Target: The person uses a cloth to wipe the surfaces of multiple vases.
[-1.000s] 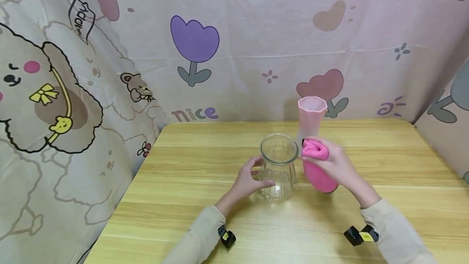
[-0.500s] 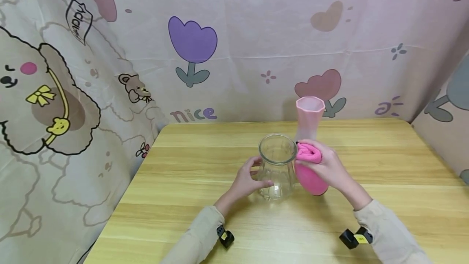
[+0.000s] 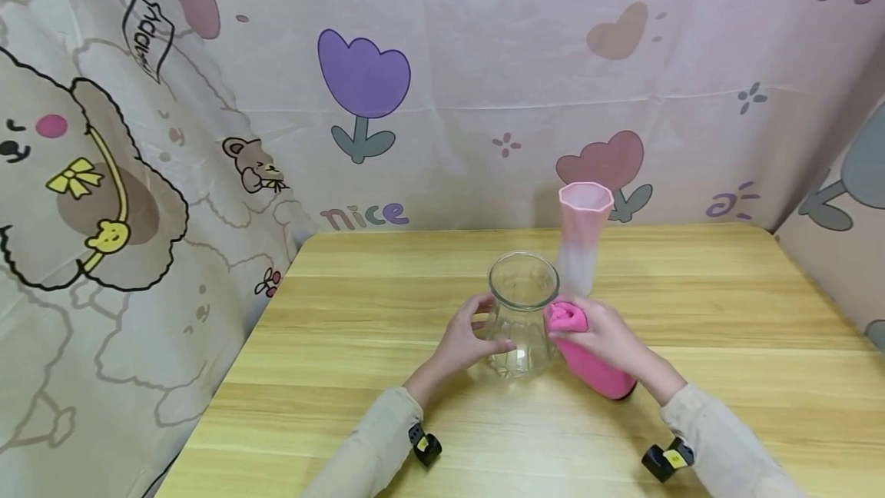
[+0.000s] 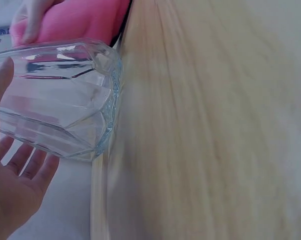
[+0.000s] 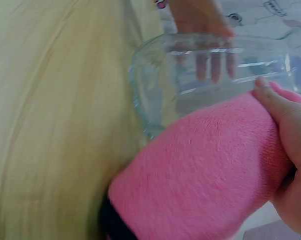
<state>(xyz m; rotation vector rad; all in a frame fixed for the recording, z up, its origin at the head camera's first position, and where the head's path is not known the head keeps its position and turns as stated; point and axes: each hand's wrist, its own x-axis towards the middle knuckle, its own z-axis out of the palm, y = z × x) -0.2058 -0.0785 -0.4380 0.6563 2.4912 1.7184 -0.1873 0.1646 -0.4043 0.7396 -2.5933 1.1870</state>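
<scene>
A clear glass vase (image 3: 523,329) with a wide rim stands upright on the table. My left hand (image 3: 465,340) holds it from the left side, thumb in front and fingers behind. In the left wrist view the thumb and fingers of the left hand (image 4: 18,185) lie about the glass. My right hand (image 3: 608,336) grips a bunched pink fuzzy cloth (image 3: 594,367) with a black edge by its upper end. The cloth (image 5: 200,170) is against or very near the vase's right side; the right wrist view does not settle whether they touch.
A tall pink-to-white vase (image 3: 582,237) stands upright behind the right hand. The wooden table (image 3: 373,283) ends at a patterned cloth backdrop (image 3: 456,98). Black cameras sit at both wrists.
My right hand has brought the pink cloth left toward the glass vase and then lower along its side; its lower end now swings out to the right. The left hand stays at the vase.
</scene>
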